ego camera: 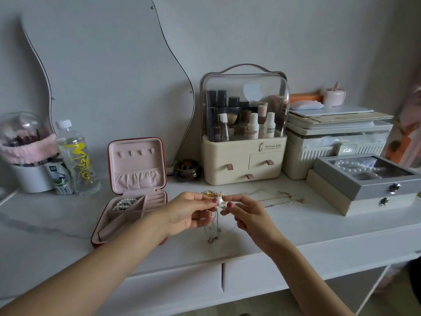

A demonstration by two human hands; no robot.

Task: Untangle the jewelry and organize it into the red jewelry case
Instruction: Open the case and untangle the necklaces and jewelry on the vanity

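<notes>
Above the white marble-look tabletop [296,224], beside the open red, pink-lined jewelry case [134,195], left hand [189,213] and right hand [248,215] both pinched the tangled clump of thin gold and silver chains [216,201]; hard pulling risked tightening knots or snapping 1 chain.

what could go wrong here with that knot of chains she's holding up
1. Both hands, left and right, pinch the tangled jewelry at the pearl, with thin chains dangling below; pulling apart may tighten the knot or snap a chain.
2. The bundle hangs above the table near its front edge, so a freed piece might drop to the floor.
3. The necklaces lying loose just behind could get snagged again.
</notes>
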